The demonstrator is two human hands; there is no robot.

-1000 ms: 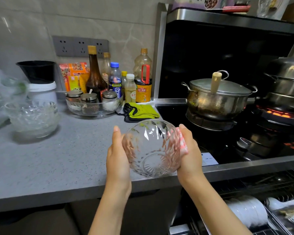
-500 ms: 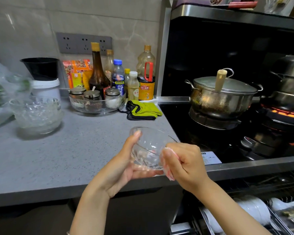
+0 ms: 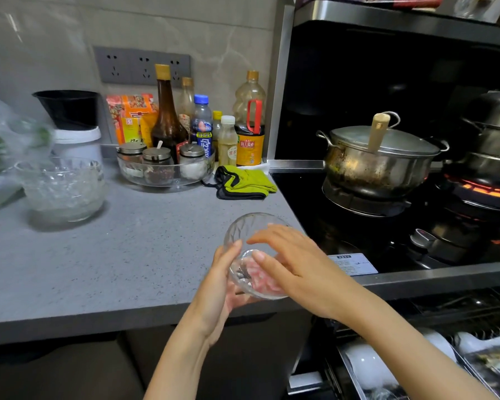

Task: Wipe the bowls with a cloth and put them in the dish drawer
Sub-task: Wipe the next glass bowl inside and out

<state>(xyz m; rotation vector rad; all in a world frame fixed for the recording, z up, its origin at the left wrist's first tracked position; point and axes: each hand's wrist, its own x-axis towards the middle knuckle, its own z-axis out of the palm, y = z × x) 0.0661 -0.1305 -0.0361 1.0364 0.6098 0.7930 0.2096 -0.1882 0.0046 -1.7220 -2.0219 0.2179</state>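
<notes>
A clear cut-glass bowl [image 3: 243,229] is tilted above the counter's front edge, next to the stove. My left hand [image 3: 217,287] grips it from below and the left, thumb on the rim. My right hand [image 3: 300,269] reaches into the bowl with a pink cloth [image 3: 261,281], which shows through the glass against the inner wall. A stack of more glass bowls [image 3: 64,189] stands at the left of the grey counter [image 3: 127,255]. The open dish drawer [image 3: 334,373] is at the lower right, with white dishes [image 3: 367,368] in it.
A glass tray of spice jars [image 3: 165,171] and several bottles stand by the wall. A green cloth [image 3: 246,183] lies near the stove. On the hob are a lidded steel pot [image 3: 378,160] and a lit burner [image 3: 482,192] under a steamer.
The bowl went from upright facing me to tilted low over the counter edge. My right hand moved from the bowl's outer side to inside it with the cloth. My left hand shifted underneath.
</notes>
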